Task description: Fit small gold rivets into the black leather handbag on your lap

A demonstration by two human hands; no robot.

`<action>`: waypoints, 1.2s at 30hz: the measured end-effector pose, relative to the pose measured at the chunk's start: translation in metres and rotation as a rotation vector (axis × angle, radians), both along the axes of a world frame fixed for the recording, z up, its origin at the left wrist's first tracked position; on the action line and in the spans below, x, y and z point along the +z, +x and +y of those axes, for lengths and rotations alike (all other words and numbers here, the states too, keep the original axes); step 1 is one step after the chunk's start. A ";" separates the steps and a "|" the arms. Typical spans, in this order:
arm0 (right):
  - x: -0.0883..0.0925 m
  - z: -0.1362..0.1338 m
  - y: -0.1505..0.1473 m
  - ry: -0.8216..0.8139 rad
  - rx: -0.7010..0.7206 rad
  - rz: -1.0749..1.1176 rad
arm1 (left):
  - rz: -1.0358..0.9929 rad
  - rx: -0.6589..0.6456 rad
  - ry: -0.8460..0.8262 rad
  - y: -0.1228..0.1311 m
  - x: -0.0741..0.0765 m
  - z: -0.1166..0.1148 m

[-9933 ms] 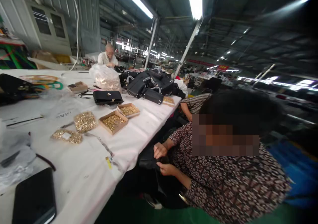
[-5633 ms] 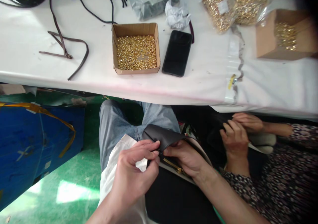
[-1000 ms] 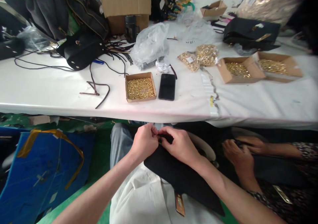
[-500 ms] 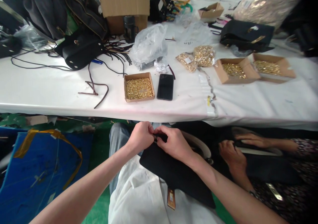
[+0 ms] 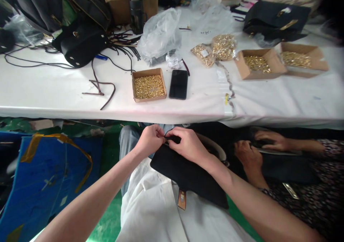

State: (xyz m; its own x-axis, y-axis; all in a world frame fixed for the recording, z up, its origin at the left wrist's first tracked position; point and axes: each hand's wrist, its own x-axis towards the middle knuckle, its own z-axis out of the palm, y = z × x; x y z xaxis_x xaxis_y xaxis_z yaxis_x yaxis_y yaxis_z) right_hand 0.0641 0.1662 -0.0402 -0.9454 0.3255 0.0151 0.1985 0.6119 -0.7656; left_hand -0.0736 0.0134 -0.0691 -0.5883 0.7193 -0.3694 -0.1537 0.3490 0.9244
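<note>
A black bag lies slanted across my lap, and a brown and gold tab sticks out from its near edge. At the bag's far left corner my left hand is closed in a pinch. What its fingertips hold is too small and hidden to make out. My right hand is closed just beside it, its thumb and fingers curled round the bag's dark upper edge. The fingertips of both hands nearly meet there. A pale curved handle shows behind my right wrist.
On the white table stand a carton of small gold pieces, a phone, bags of gold fittings and two more cartons. A co-worker's hands work close on the right. A blue box stands at left.
The view has tipped slightly downward, so the table sits higher. Both my hands stay pinched at the same corner of the bag, with only small finger shifts. The co-worker's hands have shifted slightly.
</note>
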 end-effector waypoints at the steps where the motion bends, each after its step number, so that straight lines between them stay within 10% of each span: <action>1: 0.000 0.000 0.000 -0.006 0.003 0.015 | 0.011 0.012 0.008 0.002 -0.001 -0.001; 36: -0.004 0.015 -0.003 -0.016 0.221 -0.026 | 0.188 0.036 -0.017 0.022 0.013 -0.010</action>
State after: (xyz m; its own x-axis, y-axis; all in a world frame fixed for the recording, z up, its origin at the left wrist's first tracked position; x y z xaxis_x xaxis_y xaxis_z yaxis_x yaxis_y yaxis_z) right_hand 0.0612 0.1814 -0.0440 -0.9938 0.1100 -0.0136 0.0804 0.6308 -0.7718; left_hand -0.0519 0.0037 -0.0563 -0.6730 0.6913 -0.2629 0.0083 0.3626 0.9319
